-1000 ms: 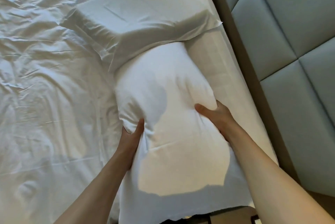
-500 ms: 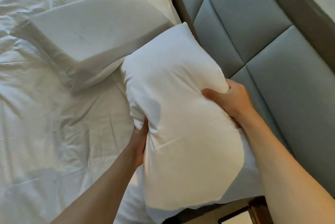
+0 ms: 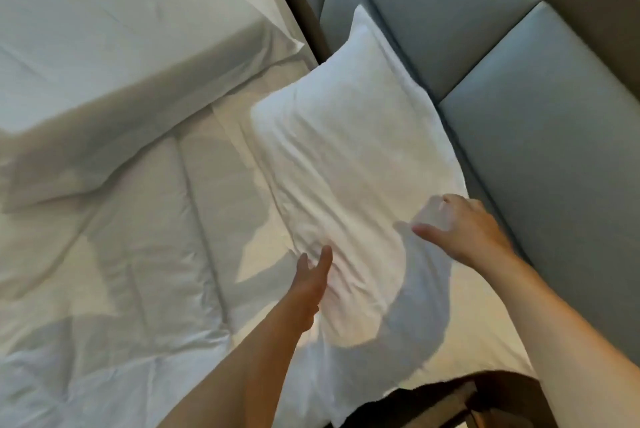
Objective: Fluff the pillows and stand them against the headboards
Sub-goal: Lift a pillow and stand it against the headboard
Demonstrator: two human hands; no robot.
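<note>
A plump white pillow leans with its far edge against the grey padded headboard. My left hand lies flat along the pillow's left lower side, fingers apart, touching the cloth without gripping. My right hand hovers at the pillow's right edge, fingers spread and blurred, holding nothing. A second white pillow lies flat on the bed at the upper left, apart from both hands.
A rumpled white duvet covers the bed to the left. The mattress sheet shows under the near pillow. Dark floor and a wooden piece lie beyond the bed's near corner.
The near pillow went from lying on the bed, to lifted in both hands, to resting against the headboard. Both hands have let go of it.
</note>
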